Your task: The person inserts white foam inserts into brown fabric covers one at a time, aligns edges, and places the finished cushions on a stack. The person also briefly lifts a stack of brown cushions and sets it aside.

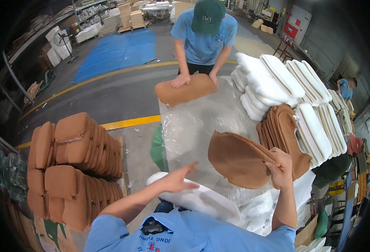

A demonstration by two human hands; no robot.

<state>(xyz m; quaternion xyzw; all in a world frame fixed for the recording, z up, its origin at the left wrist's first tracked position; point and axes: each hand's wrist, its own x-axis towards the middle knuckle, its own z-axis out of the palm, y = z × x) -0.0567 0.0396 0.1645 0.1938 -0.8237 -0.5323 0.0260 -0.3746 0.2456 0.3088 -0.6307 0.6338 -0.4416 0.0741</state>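
Note:
My right hand (280, 168) grips the edge of a brown fabric cover (239, 161), which hangs limp and partly folded over the table. Beside it lies a pile of similar brown covers (283, 126). My left hand (178, 179) holds nothing; its fingers are stretched out and a little blurred. Just below it, a white padded cushion (206, 199) lies along the near table edge against my body. Across the plastic-covered table (185, 134), a co-worker in a blue shirt and green cap presses both hands on a brown covered cushion (189, 89).
White padded cushions (273, 77) stand stacked at the table's right side. To my left, brown covered cushions (73, 164) are piled on a pallet. A blue sheet (117, 52) lies on the floor beyond, near a standing fan (63, 42). Another person (345, 89) is at the far right.

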